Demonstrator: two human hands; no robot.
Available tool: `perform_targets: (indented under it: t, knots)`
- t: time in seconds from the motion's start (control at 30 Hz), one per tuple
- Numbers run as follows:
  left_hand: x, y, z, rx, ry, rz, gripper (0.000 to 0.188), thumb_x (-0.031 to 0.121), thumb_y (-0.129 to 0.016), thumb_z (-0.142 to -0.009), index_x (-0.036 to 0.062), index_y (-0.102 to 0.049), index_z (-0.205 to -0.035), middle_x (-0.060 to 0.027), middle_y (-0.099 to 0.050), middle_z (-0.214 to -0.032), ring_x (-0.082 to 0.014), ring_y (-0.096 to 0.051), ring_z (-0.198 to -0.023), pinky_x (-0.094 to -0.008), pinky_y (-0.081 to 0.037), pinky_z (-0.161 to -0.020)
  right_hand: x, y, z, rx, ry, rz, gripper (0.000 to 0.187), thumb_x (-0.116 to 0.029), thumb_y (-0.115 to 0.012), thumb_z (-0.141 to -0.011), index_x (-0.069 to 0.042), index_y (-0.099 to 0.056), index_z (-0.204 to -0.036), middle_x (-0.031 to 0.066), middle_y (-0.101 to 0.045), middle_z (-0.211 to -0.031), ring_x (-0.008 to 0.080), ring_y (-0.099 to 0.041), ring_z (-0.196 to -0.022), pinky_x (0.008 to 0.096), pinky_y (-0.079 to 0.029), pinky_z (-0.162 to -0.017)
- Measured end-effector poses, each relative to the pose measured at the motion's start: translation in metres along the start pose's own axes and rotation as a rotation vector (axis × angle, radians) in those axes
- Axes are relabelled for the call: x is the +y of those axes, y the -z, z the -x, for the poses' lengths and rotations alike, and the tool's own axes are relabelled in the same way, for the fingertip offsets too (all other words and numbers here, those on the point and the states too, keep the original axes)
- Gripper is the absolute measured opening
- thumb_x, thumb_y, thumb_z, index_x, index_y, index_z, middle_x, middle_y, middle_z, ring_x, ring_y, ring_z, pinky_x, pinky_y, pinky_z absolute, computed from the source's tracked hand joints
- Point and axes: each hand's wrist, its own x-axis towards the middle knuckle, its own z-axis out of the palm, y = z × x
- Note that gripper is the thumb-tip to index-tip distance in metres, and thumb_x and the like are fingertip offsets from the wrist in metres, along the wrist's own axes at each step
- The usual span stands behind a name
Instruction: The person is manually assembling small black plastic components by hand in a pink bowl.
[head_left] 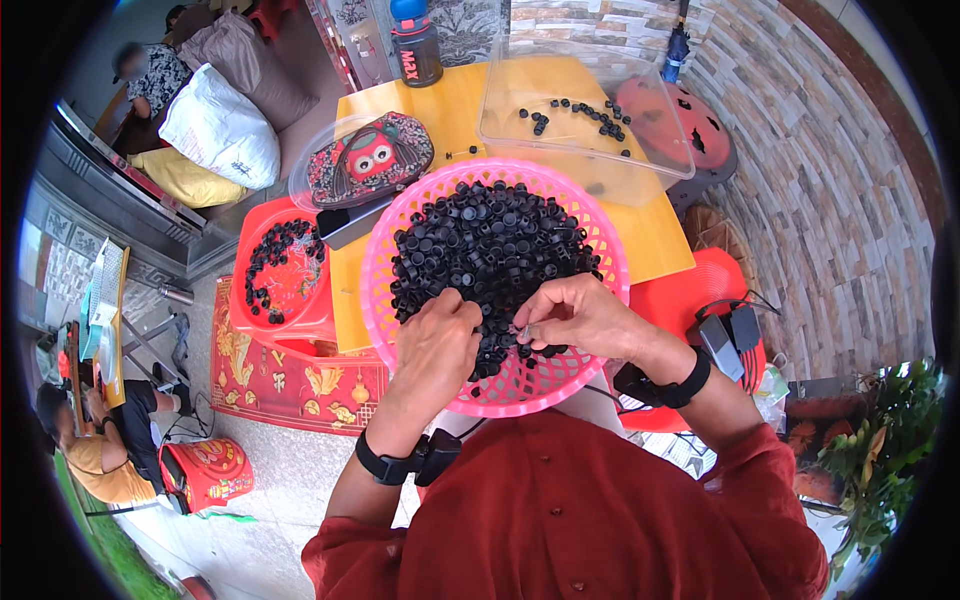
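A pink plastic basket (612, 215) with latticed sides holds a heap of small round black plastic caps (490, 235). My left hand (438, 340) is over the basket's near left part, fingers curled closed against the caps; whatever they grip is hidden. Beside it, my right hand (578, 318) pinches thumb and forefinger together over the near side of the heap. A tiny silvery piece (526, 333) shows at those fingertips, too small to name. The two hands are a short gap apart, and both wrists wear black bands.
Under the basket is a yellow table (650, 235). A clear plastic tub (585, 145) with some black caps stands at the back right. A patterned pouch (370, 160), a bottle (415, 45) and a red stool (300, 300) with black pieces are leftward. Another person (105, 450) sits far left.
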Motion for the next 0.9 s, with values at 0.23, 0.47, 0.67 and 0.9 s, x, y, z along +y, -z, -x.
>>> perform_targets:
  t: [0.23,0.47,0.67,0.9]
  knots:
    - [0.01,0.0,-0.001,0.032,0.158,0.572,0.015,-0.003,-0.064,-0.073,-0.0009,-0.053,-0.084,-0.0149,-0.061,-0.083,-0.0273,-0.064,-0.068,-0.0355,-0.05,-0.06,-0.002,-0.008,0.008,0.066,0.052,-0.107,0.005,0.004,-0.062,-0.078,0.007,-0.058,-0.076,0.0155,-0.065,-0.086,0.0177,-0.067,-0.076,0.0271,-0.057,-0.066]
    - [0.02,-0.001,-0.008,-0.031,0.212,1.022,0.024,-0.004,-0.056,-0.082,-0.0013,-0.056,-0.106,-0.0077,-0.06,-0.087,-0.0099,-0.061,-0.071,-0.0216,-0.05,-0.059,0.001,-0.011,-0.001,0.118,0.003,-0.037,0.007,-0.002,-0.063,-0.077,0.001,-0.057,-0.077,0.0111,-0.065,-0.075,0.0144,-0.066,-0.067,0.0242,-0.055,-0.059]
    - [0.024,0.004,-0.011,-0.045,0.174,0.956,0.015,0.004,-0.061,-0.083,-0.0018,-0.06,-0.097,-0.005,-0.064,-0.08,-0.0082,-0.061,-0.068,-0.0199,-0.047,-0.058,-0.013,-0.015,0.003,0.075,-0.012,-0.109,0.009,-0.008,-0.063,-0.08,-0.003,-0.057,-0.076,0.0088,-0.066,-0.073,0.0121,-0.065,-0.064,0.0218,-0.052,-0.056]
    - [0.036,0.013,-0.004,-0.011,0.046,0.969,0.012,-0.001,-0.062,-0.078,0.0042,-0.054,-0.086,-0.0018,-0.06,-0.074,-0.0061,-0.056,-0.062,-0.0188,-0.042,-0.053,-0.022,-0.02,0.019,0.052,0.029,-0.291,0.007,-0.009,-0.062,-0.082,-0.004,-0.058,-0.081,0.0089,-0.065,-0.076,0.0154,-0.066,-0.068,0.0243,-0.053,-0.06]
